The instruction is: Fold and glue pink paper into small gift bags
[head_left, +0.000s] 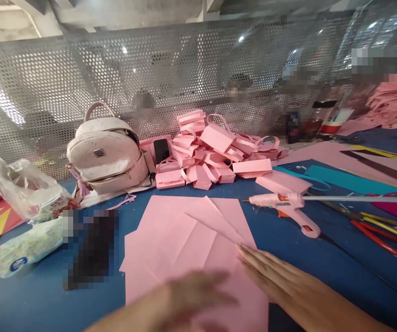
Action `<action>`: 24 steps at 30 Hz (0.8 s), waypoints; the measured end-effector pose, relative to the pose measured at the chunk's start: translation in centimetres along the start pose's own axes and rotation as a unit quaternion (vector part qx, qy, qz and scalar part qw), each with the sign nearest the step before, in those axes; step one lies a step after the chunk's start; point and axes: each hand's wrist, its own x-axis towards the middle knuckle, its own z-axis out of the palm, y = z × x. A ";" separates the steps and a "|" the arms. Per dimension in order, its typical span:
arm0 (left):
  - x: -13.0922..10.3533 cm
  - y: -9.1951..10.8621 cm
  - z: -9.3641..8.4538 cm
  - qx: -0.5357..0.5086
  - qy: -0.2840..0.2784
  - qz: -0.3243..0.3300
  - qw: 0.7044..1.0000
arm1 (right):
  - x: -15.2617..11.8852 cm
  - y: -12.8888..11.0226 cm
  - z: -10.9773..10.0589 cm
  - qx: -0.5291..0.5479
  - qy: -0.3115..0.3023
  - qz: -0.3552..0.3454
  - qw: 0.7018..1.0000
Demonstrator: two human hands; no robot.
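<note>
Pink paper sheets (pixel 164 221) lie in an overlapping stack in front of me, with creased pieces on top. My right hand (pixel 281 276) rests flat on the stack's right edge, its fingers stretched out side by side. Over the lower part of the paper, my left hand (pixel 198 295) is blurred by motion. Its fingers look stretched and apart, and nothing shows in them. I cannot tell whether it touches the paper. A pink glue gun (pixel 285 203) with a long glue stick lies to the right of the stack.
Behind the paper is a heap of folded pink paper bags (pixel 215 143) beside a pale backpack (pixel 105 147) and a phone (pixel 161 150). Scissors (pixel 375 235) with red handles lie right. A plastic bag (pixel 25 184) and a wipes pack (pixel 28 249) are left. Perforated metal panels (pixel 184 60) stand behind.
</note>
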 end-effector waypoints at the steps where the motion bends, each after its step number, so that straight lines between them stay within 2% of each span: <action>1: 0.1 -1.3 -0.8 -0.020 0.027 -0.034 0.999 | 0.0 0.0 -0.2 0.001 0.003 -0.004 1.000; 2: 0.2 -2.7 -1.7 -0.112 0.101 -0.117 0.982 | 0.2 -0.1 -0.4 0.004 0.012 -0.004 1.000; 4: -0.1 -5.1 -3.6 -0.281 0.217 -0.245 0.902 | 0.5 -0.4 -1.1 0.016 0.048 0.005 0.999; 5: -0.4 -5.9 -4.5 -0.346 0.244 -0.277 0.863 | 0.6 -0.6 -1.5 0.023 0.073 0.013 0.997; 7: -1.1 -6.8 -6.0 -0.434 0.220 -0.306 0.818 | 0.7 -1.1 -2.2 0.041 0.108 0.022 0.993; 9: -1.5 -6.6 -7.0 -0.477 0.161 -0.323 0.802 | 0.6 -1.6 -2.7 0.058 0.106 0.009 0.993; 12: -1.2 -5.3 -7.5 -0.494 0.084 -0.339 0.796 | -0.1 -2.1 -2.9 0.053 0.057 -0.038 0.996; 15: 0.2 -3.9 -6.9 -0.436 0.076 -0.365 0.819 | -0.9 -2.4 -2.9 0.020 0.027 -0.058 0.998; 19: 1.9 -2.5 -5.6 -0.396 0.061 -0.331 0.854 | -1.3 -3.1 -4.0 0.011 -0.007 -0.048 0.999; 22: 2.2 -1.8 -5.0 -0.382 0.086 -0.320 0.863 | -1.0 -3.5 -5.1 0.001 0.012 -0.053 0.999; 24: 2.1 -1.4 -5.0 -0.367 0.130 -0.313 0.866 | -0.5 -3.2 -5.7 -0.004 0.066 -0.033 0.997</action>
